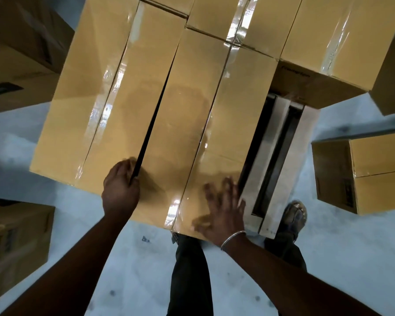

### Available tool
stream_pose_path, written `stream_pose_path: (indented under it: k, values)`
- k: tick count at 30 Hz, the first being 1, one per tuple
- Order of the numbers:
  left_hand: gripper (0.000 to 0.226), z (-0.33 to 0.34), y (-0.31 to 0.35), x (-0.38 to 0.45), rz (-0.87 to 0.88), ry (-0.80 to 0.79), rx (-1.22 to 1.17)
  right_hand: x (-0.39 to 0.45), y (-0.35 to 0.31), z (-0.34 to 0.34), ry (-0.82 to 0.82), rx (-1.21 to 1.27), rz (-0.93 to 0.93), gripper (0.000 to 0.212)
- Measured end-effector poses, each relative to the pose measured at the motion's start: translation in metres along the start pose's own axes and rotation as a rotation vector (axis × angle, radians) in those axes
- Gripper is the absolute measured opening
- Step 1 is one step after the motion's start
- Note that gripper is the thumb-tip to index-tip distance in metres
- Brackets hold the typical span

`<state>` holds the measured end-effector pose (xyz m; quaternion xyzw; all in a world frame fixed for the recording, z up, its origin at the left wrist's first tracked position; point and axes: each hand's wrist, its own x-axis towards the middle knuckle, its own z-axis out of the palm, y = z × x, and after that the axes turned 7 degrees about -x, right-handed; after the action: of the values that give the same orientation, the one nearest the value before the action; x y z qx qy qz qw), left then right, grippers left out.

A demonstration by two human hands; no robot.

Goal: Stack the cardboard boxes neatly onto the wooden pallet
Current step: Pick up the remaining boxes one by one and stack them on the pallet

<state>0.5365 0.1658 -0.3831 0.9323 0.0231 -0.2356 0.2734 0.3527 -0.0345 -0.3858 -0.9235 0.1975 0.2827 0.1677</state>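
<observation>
Two taped cardboard boxes fill the middle of the frame, side by side on the wooden pallet (281,169), whose pale slats show bare at centre right. The left hand (120,188) hooks its fingers into the dark gap between the left box (96,106) and the right box (205,124), at their near ends. The right hand (224,208) lies flat, fingers spread, on the near right corner of the right box; it is blurred, so whether it presses or only rests there is hard to say.

The step in hand looks like squaring up: the gap is wider at the near end than toward the top of the frame. The next move calls for freeing the left fingers, then pushing the right box leftward until the seam closes and the near edges line up. A loose box (360,174) waits on the floor at the right edge, another (16,242) at lower left.
</observation>
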Motion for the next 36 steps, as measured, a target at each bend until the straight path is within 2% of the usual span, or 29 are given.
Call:
stream_pose_path:
  k: [3, 6, 9, 12, 15, 18, 21, 24, 31, 36]
  values:
    - [0.059, 0.001, -0.007, 0.004, -0.085, -0.077, 0.034, 0.003, -0.024, -0.004, -0.207, -0.193, -0.232, 0.13]
    - [0.063, -0.003, -0.009, 0.004, -0.049, -0.164, 0.16, 0.01, -0.04, -0.006, -0.256, -0.247, -0.238, 0.134]
    - [0.07, -0.015, -0.011, 0.004, -0.035, -0.228, 0.075, 0.017, -0.049, -0.003, -0.265, -0.251, -0.213, 0.134]
    - [0.098, -0.031, -0.024, 0.009, -0.013, -0.346, -0.002, 0.016, -0.049, 0.002, -0.216, -0.252, -0.201, 0.132]
    - [0.137, -0.043, -0.044, 0.011, 0.093, -0.488, 0.182, 0.012, -0.048, 0.006, -0.192, -0.26, -0.17, 0.135]
    - [0.15, -0.047, -0.052, 0.008, 0.169, -0.506, 0.358, 0.013, -0.047, 0.007, -0.157, -0.293, -0.186, 0.134]
    - [0.152, -0.042, -0.047, 0.0, 0.177, -0.485, 0.552, 0.013, -0.045, 0.005, -0.127, -0.302, -0.179, 0.13]
    - [0.155, -0.034, -0.046, -0.009, 0.21, -0.453, 0.649, 0.015, -0.047, 0.005, -0.117, -0.298, -0.185, 0.131]
    - [0.128, -0.031, -0.066, -0.005, 0.326, -0.384, 0.662, 0.017, -0.046, 0.01, -0.042, -0.308, -0.235, 0.128]
    - [0.122, -0.033, -0.068, -0.005, 0.372, -0.348, 0.644, 0.018, -0.051, 0.01, -0.032, -0.31, -0.23, 0.128]
